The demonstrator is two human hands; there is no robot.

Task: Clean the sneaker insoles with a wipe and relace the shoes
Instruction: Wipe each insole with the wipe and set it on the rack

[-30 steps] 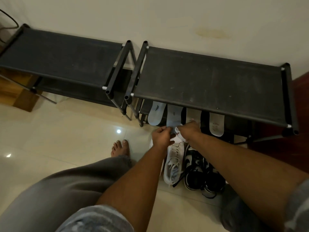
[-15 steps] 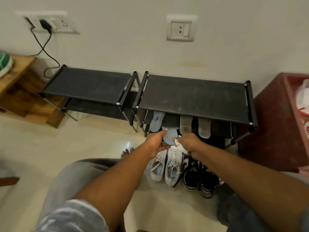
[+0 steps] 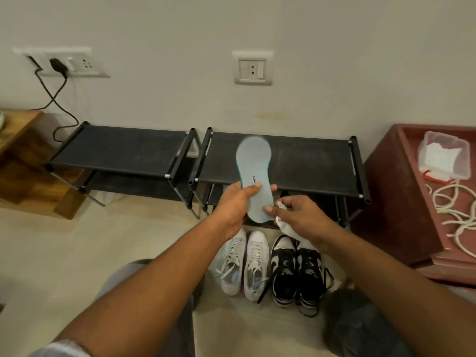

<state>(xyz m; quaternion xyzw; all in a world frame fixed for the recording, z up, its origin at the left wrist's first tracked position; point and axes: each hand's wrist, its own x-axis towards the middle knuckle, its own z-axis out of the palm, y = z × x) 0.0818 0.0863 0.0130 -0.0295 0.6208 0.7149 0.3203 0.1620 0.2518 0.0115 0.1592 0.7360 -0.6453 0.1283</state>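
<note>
Head view: we look down on the left hand (image 3: 235, 204) gripping a pale blue insole (image 3: 253, 163) by its lower half, thumb curled over the top face and fingertips wrapped round the far edge. The insole is held up in the air in front of the right-hand black shoe rack (image 3: 309, 161), its broad end pointing toward the wall. We make out a small dark print just above the thumb, too blurred to read. The right hand (image 3: 302, 215) has its fingers closed on a white wipe (image 3: 281, 223), and its thumb tip rests on the insole's lower edge. On the floor below stand laced white sneakers (image 3: 243, 264), just beside black-and-white sneakers (image 3: 296, 271). At the right, loose white laces (image 3: 461, 215) lie in a red tray (image 3: 418, 197) near a clear plastic box (image 3: 443, 155).
</note>
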